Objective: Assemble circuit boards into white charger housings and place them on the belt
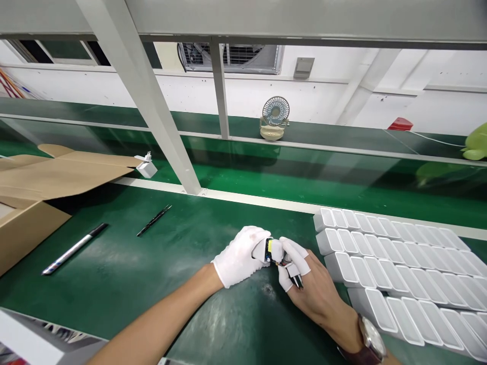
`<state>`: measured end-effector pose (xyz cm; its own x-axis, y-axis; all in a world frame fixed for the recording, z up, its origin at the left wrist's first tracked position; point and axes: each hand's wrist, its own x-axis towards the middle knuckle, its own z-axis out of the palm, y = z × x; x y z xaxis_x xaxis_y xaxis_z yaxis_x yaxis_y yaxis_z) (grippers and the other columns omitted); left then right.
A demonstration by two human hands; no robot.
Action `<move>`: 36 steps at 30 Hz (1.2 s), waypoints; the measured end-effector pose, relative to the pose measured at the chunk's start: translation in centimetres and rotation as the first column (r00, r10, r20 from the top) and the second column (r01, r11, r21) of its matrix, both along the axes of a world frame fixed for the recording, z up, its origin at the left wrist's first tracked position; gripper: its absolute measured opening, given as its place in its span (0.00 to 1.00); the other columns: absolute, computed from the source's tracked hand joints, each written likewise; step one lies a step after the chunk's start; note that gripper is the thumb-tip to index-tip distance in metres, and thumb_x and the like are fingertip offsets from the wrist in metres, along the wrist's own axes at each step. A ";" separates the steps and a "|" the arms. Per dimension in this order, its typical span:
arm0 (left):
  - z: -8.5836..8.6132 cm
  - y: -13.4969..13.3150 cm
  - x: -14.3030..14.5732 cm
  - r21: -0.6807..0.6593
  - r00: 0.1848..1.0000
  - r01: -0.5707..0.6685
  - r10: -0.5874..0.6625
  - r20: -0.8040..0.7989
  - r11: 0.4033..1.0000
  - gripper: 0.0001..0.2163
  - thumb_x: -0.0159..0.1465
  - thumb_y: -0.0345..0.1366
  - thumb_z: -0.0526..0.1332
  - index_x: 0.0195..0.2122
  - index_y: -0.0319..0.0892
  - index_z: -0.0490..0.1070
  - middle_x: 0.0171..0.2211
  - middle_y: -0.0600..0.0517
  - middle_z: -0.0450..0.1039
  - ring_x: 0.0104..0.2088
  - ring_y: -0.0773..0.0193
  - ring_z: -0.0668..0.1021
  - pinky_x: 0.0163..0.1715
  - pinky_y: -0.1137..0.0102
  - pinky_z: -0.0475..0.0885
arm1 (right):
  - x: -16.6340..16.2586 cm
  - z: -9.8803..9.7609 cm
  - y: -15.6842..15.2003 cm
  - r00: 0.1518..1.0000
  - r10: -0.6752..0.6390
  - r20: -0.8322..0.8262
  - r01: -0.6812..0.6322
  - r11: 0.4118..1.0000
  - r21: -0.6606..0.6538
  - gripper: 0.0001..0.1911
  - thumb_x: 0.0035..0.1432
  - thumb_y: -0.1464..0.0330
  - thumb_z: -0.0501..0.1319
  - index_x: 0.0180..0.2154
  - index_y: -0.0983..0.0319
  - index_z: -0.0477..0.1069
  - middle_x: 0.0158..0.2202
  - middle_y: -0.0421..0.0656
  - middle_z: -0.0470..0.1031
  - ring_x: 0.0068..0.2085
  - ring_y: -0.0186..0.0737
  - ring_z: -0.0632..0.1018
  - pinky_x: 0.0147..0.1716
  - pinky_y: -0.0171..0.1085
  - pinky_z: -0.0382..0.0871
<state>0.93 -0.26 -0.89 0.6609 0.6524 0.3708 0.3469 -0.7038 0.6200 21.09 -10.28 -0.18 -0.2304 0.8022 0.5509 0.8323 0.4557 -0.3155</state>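
My left hand (243, 256), in a white glove, is closed around a small white plastic housing (259, 250). From the housing's open end shows a circuit board with a yellow-wrapped component (270, 246). My right hand (310, 284) wears white finger covers and a wristwatch. Its thumb and fingers pinch at the board end, around a small white part (292, 269) with dark, prong-like ends below it. Thin wires seem to run between the two pieces. Fingers hide part of both pieces.
Rows of white plastic cases (365, 271) stand at the right. On the left lie a marker pen (74, 250), black tweezers (154, 221) and an open cardboard box (34, 228). A white plug adapter (146, 166) rests by its flap. A small fan (275, 114) stands on the rear ledge.
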 end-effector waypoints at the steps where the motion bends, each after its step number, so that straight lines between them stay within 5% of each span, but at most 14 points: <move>1: 0.0 0.0 0.0 -0.004 1.000 -0.001 0.001 0.004 1.000 0.27 0.57 0.34 0.71 0.57 0.47 0.63 0.52 0.45 0.70 0.53 0.51 0.73 0.52 0.54 0.74 | 0.0 0.0 0.0 1.000 -0.001 -0.003 0.001 1.000 -0.008 0.38 0.62 0.76 0.57 0.69 0.61 0.46 0.57 0.53 0.71 0.54 0.51 0.76 0.49 0.50 0.76; 11: 1.5 -0.1 0.3 -0.008 1.000 0.009 -0.008 0.010 1.000 0.19 0.57 0.36 0.70 0.49 0.47 0.70 0.47 0.46 0.74 0.50 0.50 0.76 0.49 0.54 0.75 | 0.0 0.0 0.0 1.000 -0.027 -0.003 0.027 0.999 -0.026 0.34 0.64 0.74 0.55 0.68 0.60 0.49 0.56 0.53 0.72 0.51 0.50 0.77 0.46 0.49 0.78; 17: 0.4 0.0 0.0 0.016 0.999 0.023 -0.024 0.031 1.000 0.26 0.58 0.33 0.70 0.56 0.47 0.63 0.50 0.45 0.72 0.52 0.51 0.74 0.51 0.54 0.74 | -0.2 0.3 0.0 1.000 -0.029 -0.008 0.029 0.999 -0.019 0.35 0.63 0.75 0.55 0.68 0.60 0.49 0.53 0.52 0.73 0.49 0.49 0.77 0.46 0.48 0.78; 36: -0.2 0.1 0.2 -0.007 0.999 0.031 -0.030 0.043 1.000 0.27 0.56 0.33 0.73 0.55 0.46 0.64 0.50 0.46 0.70 0.52 0.53 0.73 0.52 0.57 0.73 | 0.0 0.2 -0.1 1.000 -0.014 0.023 0.015 1.000 -0.021 0.35 0.63 0.76 0.56 0.68 0.64 0.49 0.56 0.54 0.71 0.52 0.52 0.74 0.48 0.49 0.76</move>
<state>1.14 -0.14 -1.07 0.6642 0.6350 0.3945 0.2982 -0.7090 0.6391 21.09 -10.38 0.05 -0.2311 0.8167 0.5287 0.8459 0.4372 -0.3055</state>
